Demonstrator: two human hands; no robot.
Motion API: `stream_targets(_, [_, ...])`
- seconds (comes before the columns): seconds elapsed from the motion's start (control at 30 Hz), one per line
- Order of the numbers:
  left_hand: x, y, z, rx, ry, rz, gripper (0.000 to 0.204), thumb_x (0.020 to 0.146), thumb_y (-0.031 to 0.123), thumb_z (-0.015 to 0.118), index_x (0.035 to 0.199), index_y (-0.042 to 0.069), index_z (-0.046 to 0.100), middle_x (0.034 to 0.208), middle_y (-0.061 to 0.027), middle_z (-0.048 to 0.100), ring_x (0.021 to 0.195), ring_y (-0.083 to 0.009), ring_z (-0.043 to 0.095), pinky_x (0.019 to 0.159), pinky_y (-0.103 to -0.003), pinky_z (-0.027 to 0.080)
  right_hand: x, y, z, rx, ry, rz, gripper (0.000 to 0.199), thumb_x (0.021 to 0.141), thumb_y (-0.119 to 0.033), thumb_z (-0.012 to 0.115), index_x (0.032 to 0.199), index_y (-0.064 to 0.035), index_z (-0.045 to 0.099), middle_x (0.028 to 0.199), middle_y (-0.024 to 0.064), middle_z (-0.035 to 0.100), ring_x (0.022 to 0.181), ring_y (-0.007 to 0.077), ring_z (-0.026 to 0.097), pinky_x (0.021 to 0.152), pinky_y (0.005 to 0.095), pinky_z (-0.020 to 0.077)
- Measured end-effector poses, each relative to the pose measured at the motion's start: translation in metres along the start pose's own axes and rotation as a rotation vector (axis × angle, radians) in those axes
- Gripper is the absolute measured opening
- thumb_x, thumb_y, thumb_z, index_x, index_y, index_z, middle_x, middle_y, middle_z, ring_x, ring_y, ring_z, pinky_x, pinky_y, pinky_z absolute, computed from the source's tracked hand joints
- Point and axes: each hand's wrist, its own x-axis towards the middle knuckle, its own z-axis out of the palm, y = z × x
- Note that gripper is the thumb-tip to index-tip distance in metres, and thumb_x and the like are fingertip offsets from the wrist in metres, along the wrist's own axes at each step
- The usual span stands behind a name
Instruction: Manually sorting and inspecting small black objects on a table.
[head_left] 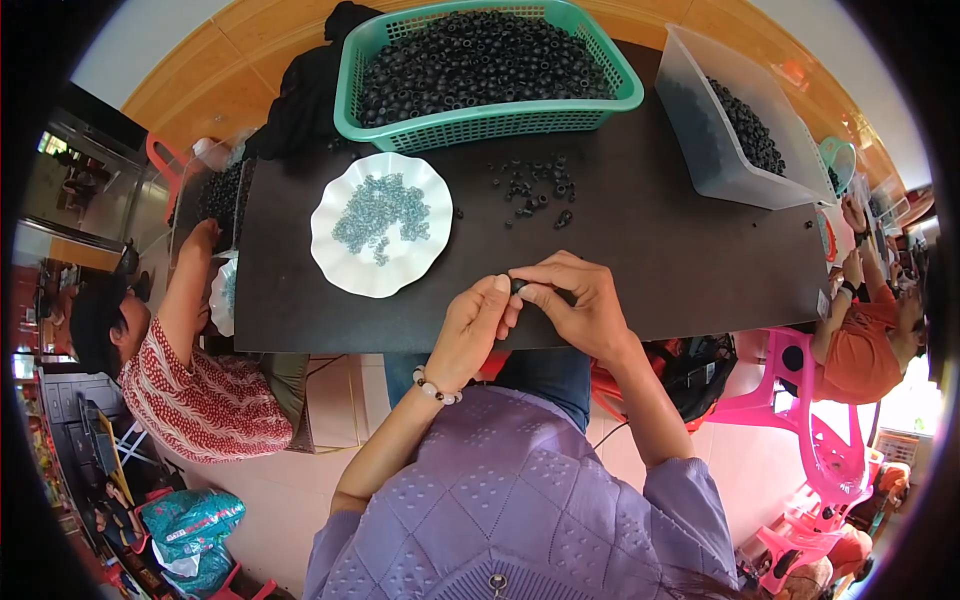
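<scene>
Over the near edge of the dark table, my left hand [474, 322] and my right hand [585, 308] meet at the fingertips. Between them is a small black rounded part [517, 286], pinched by the thumb and fingers of both; its far side is hidden. Ahead lies a loose scatter of similar black hollow parts [540, 190]. To the left of that, a white plate with a wavy rim [335, 270] holds a spread of small clear bluish pieces [385, 212].
A green basket [480, 130] heaped with black parts stands at the table's [650, 250] far side. A translucent bin [700, 150] with more sits at right. Black cloth [305, 95] lies at far left. A co-worker [200, 390] reaches into another bin; pink chairs [820, 420] stand at right.
</scene>
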Motion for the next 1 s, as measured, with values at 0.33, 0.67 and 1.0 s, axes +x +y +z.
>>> stream_targets(0.33, [0.0,-0.006,-0.009,-0.076,0.101,-0.008,0.038,0.102,0.033,0.041,0.076,0.007,0.052,0.067,0.0045,0.047,0.06,-0.0046,0.04,0.056,-0.02,0.034,-0.001,0.008,-0.013,0.442,0.117,0.331,0.015,0.084,-0.004,0.066,0.098,0.0013,0.069,0.083,0.0016,0.065,0.074,0.006,0.055,0.067,0.0209,0.0455])
stream_targets(0.67, [0.011,-0.001,-0.004,0.916,0.344,0.345,0.025,0.074,0.016,0.076,0.094,0.004,0.068,0.073,-0.0059,0.059,0.054,-0.015,0.052,0.053,-0.029,0.042,-0.007,0.022,-0.021,-0.024,0.199,0.24,0.017,0.081,-0.002,0.07,0.098,-0.0009,0.07,0.082,0.0037,0.063,0.072,0.0081,0.055,0.067,0.0207,0.0441])
stream_targets(1.0, [0.009,0.009,-0.002,0.924,0.334,0.19,0.035,0.07,0.015,0.078,0.102,0.006,0.069,0.08,-0.0055,0.061,0.055,-0.0152,0.054,0.054,-0.029,0.044,-0.009,0.022,-0.013,-0.13,0.177,0.182,0.022,0.077,0.0,0.071,0.099,-0.0034,0.071,0.083,0.0067,0.064,0.07,0.0111,0.054,0.066,0.0232,0.0449])
